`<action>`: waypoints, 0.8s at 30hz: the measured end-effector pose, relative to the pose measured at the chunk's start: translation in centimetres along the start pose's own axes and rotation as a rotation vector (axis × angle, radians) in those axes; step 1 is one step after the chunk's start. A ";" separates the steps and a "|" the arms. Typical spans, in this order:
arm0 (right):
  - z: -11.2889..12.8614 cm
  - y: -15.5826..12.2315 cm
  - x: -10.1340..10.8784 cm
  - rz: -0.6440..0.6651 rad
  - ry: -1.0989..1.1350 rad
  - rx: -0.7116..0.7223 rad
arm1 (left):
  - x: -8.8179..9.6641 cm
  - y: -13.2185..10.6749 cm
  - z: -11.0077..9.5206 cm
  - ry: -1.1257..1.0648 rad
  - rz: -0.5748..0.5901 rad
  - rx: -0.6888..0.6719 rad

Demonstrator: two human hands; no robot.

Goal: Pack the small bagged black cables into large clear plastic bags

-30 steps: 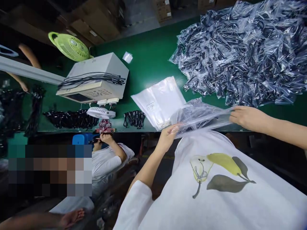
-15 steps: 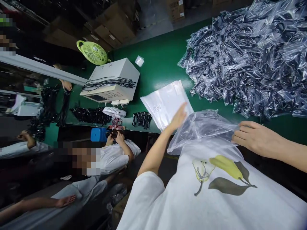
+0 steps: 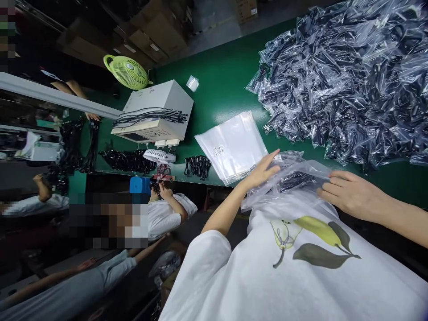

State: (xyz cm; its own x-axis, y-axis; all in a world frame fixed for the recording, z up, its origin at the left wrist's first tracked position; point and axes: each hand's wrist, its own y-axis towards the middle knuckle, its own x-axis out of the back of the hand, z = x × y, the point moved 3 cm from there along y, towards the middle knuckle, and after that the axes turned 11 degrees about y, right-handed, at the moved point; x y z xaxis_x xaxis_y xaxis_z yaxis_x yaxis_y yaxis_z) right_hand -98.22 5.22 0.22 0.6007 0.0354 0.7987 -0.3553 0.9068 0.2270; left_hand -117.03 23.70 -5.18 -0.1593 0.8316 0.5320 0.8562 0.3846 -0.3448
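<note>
A large clear plastic bag [image 3: 267, 191] lies against my shirt at the table's front edge. Dark, cable-like bundles [image 3: 296, 176] show through its film. My right hand [image 3: 349, 194] has its fingers closed on the right edge of this bag. Over the bag's left part reaches my left hand [image 3: 262, 173], thumb and fingers apart, apparently touching the film. Just beyond it is a stack of flat clear bags [image 3: 237, 138] with printed text at its left side.
A large heap of small bagged dark cables [image 3: 347, 84] covers the right of the green table [image 3: 220, 98]. To the left stand a white instrument [image 3: 170, 107] with cables on top, a green fan [image 3: 129, 71] and a small white fan [image 3: 158, 156]. A co-worker [image 3: 170, 214] sits further left.
My left hand has come down from over the flat stack onto the plastic bag. The bag has dropped flatter, and dark bundles now show in it. My right hand shifted slightly left.
</note>
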 end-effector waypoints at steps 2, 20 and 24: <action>0.0 0.5 0.4 0.036 -0.080 0.119 | 1.2 -1.9 -4.0 0.046 0.087 -0.200; 0.3 2.0 -0.2 -0.022 -0.040 0.137 | -10.0 0.6 4.1 0.370 0.394 -0.344; -2.0 2.0 1.2 -0.030 -0.095 0.069 | -5.5 -4.8 3.3 0.530 0.157 -0.193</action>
State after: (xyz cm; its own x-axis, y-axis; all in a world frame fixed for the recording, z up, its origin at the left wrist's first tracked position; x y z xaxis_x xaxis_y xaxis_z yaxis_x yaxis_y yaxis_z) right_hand -96.77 7.95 0.56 0.5423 -0.0348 0.8395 -0.3880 0.8758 0.2869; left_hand -121.85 18.60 -9.00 0.2016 0.5401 0.8171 0.9315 0.1520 -0.3303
